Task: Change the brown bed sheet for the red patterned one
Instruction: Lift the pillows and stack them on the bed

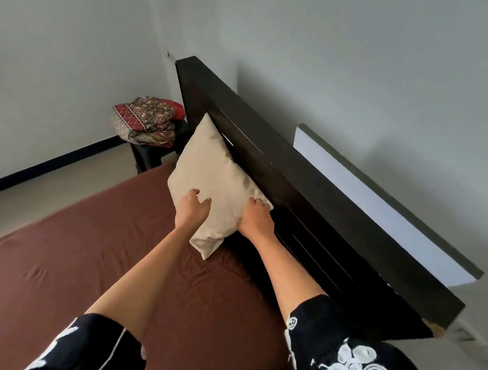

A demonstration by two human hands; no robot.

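White-walled bedroom, with the brown bed sheet [72, 255] spread over the bed below me. My left hand [191, 212] and right hand [255, 217] have fingers clamped on the beige pillow [207, 173], which leans against the dark headboard [313, 194]. The red patterned sheet [145, 120] lies folded on a stool [150, 154] in the corner.

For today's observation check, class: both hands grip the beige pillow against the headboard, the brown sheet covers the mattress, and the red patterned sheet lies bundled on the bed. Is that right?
Not quite. The head view shows the red patterned sheet bundled on a dark stool beside the bed, not on it. The rest stands.
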